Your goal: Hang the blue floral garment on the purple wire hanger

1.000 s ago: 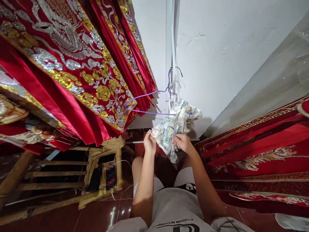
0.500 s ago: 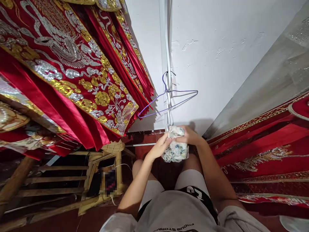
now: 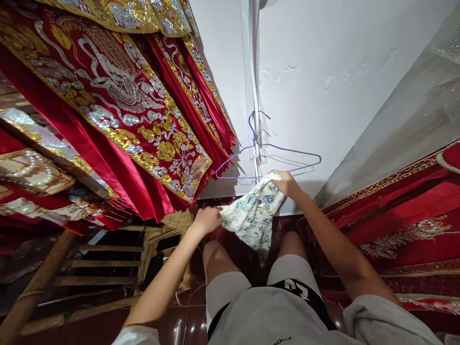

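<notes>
A white cloth with a blue and green floral print (image 3: 255, 211) is stretched between my two hands above my knees; its lower part hangs in folds. My left hand (image 3: 209, 219) is closed on the cloth's left end. My right hand (image 3: 287, 184) grips its upper right edge. Just behind and above the cloth, a purple wire hanger (image 3: 294, 149) hangs by its hook near a white strip on the wall. Nothing hangs on the hanger. What sort of garment or cloth this is, I cannot tell.
Red embroidered garments with gold and silver sequins (image 3: 151, 110) hang at the left. More red decorated fabric (image 3: 406, 230) is at the right. A bamboo rack or chair (image 3: 104, 263) stands at lower left. The white wall (image 3: 298, 96) lies ahead.
The cloth has gone from a crumpled bundle to spread out between my hands. My left hand has moved left, my right hand slightly up and right.
</notes>
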{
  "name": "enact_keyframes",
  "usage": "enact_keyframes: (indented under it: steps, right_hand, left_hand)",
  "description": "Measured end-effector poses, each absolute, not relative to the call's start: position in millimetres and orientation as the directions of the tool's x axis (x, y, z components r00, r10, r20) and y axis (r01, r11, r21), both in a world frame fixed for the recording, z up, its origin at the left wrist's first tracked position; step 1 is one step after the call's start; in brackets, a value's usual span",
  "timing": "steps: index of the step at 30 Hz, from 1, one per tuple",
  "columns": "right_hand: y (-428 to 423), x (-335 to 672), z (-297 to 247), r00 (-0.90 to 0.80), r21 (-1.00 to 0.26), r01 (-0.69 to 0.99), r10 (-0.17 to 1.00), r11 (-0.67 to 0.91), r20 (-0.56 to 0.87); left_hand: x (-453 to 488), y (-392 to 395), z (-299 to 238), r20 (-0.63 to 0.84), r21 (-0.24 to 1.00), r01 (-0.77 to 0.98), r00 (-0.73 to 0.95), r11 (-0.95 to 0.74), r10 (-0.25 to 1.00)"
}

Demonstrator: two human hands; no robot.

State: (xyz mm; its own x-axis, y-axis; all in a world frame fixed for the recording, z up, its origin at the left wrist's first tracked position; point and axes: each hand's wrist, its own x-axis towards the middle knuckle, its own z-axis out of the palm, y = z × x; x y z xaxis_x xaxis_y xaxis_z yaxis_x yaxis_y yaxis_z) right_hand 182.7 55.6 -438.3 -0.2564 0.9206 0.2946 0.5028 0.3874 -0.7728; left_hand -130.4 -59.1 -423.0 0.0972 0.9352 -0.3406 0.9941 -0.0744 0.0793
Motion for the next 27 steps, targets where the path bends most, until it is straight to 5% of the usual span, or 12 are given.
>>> enact_keyframes:
  steps: [4, 9, 15, 22, 27]
  right_hand:
    - [36.1, 206.3, -430.1, -0.278, -0.811, 0.438, 0.916, 0.389, 0.289]
    - [19.1, 212.4, -411.0, -0.317, -0.868, 0.363, 0.921, 0.338, 0.225]
    - [1.3, 208.9, -397.1, -0.374, -0.831, 0.393, 0.894, 0.394, 0.247]
    - [34.6, 260.1, -372.7, 0.148, -0.783, 0.559, 0.897, 0.272, 0.417]
    - [64.6, 293.9, -346.6, 0.061, -0.750, 0.588, 0.908, 0.304, 0.415]
  left_hand:
    - [-145.8, -33.0, -409.1, 0.046, 0.230, 0.959, 0.159, -0.165, 0.986]
    - [-127.2, -6.6, -374.2, 0.439, 0.433, 0.789, 0.238, -0.436, 0.866]
    - [-103.8, 12.5, -356.0, 0.425, 0.542, 0.651, 0.334, -0.532, 0.841]
    - [-111.3, 16.9, -347.5, 0.399, 0.448, 0.668, 0.445, -0.594, 0.802]
    - [-113.8, 12.9, -349.4, 0.406, 0.534, 0.673, 0.326, -0.512, 0.853]
